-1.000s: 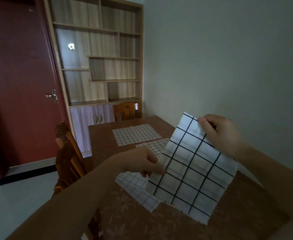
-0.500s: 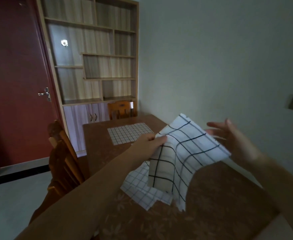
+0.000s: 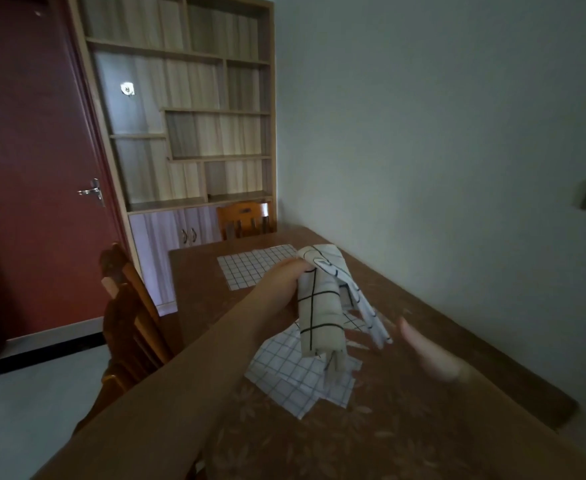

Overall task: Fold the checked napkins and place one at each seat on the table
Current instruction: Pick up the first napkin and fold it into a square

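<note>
The brown tabletop point(image 3: 423, 341) carries a small-check napkin point(image 3: 253, 268) at 12 o'clock and overlapping ones point(image 3: 295, 375) at centre. Above these, the left hand point(image 3: 281, 285) grips a bunched large-check napkin point(image 3: 319, 306). At 3 o'clock, the right hand point(image 3: 426, 351) is blurred, fingers spread wide.

White black-checked napkin point(image 3: 319, 306), brown floral table point(image 3: 319, 441)

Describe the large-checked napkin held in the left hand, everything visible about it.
The large-checked napkin looks like thin white cloth with a wide black grid. It hangs bunched and loosely draped, not flat, pinched near its top by the left hand above the table. One flap trails down toward the open right hand. Its lower end dangles over the small-checked napkins lying below.
</note>
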Action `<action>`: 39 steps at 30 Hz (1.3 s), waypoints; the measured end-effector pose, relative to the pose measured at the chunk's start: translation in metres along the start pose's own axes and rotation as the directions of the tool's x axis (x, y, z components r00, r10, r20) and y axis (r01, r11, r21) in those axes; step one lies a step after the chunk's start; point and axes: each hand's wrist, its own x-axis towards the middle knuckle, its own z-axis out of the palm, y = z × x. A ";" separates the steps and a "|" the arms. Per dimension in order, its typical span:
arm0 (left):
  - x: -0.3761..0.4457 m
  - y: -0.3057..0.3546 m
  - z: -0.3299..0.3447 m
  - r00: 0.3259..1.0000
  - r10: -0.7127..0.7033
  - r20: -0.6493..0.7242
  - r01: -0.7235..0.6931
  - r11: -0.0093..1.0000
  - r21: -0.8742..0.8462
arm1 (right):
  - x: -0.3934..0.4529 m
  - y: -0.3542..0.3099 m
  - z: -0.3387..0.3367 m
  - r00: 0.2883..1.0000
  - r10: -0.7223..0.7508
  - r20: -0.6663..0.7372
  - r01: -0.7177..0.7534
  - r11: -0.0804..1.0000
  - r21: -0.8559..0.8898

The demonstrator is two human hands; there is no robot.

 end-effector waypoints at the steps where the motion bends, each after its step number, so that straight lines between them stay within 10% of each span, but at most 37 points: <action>1: -0.002 0.002 0.001 1.000 0.004 0.012 -0.004 1.000 -0.011 | 0.001 -0.003 0.005 1.000 0.004 -0.009 -0.004 0.999 0.054; 6: -0.006 0.003 -0.010 0.996 0.061 0.071 -0.072 0.982 0.175 | 0.007 -0.023 0.029 0.994 0.022 -0.103 -0.001 0.980 0.201; 14: -0.011 0.009 -0.038 0.976 0.203 -0.084 -0.099 0.746 0.658 | 0.017 -0.048 0.000 0.970 -0.090 -0.227 0.070 0.993 -0.096; 23: -0.011 0.013 -0.037 0.974 0.224 0.017 -0.201 0.839 0.506 | 0.010 -0.060 -0.015 0.932 -0.252 -0.259 0.112 0.883 -0.455; 32: -0.008 0.014 -0.002 0.952 0.243 0.187 -0.301 0.623 0.722 | 0.009 -0.071 0.027 0.924 -0.370 0.094 0.306 0.572 -0.761; 39: -0.013 0.015 0.005 0.955 0.202 0.217 -0.296 0.644 0.705 | 0.007 -0.074 0.036 0.922 -0.370 0.118 0.358 0.692 -0.626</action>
